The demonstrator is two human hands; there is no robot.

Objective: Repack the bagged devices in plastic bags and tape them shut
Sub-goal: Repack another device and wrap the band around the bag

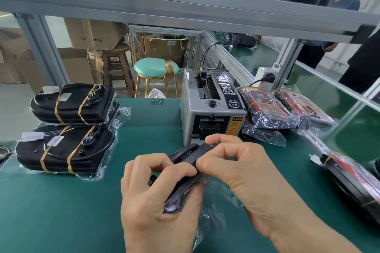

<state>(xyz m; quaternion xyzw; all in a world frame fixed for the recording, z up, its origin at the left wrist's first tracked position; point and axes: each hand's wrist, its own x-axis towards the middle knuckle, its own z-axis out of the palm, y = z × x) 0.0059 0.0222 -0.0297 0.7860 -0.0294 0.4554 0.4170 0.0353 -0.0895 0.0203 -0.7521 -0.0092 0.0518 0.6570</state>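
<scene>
The left hand [158, 197] grips a black device [185, 172] from the left, fingers curled over its top edge and thumb under it. The right hand [242, 172] pinches the device's far end between thumb and bent fingers, just in front of the dispenser [207, 113]. Both hands hold the device tilted above the green mat [61, 211], and a clear bag [213, 207] hangs crumpled around its lower end, between the two palms.

Left of the dispenser lie two bagged stacks [72, 127] of black devices bound with tan tape, one behind the other. Right of the dispenser lie bagged red-and-black devices [277, 109] in a loose pile, touching its side. Further right of it, at the mat's edge, another bagged device [349, 178] lies partly out of view. Behind the dispenser stands a teal stool [152, 68], and past it, cardboard boxes [90, 33].
</scene>
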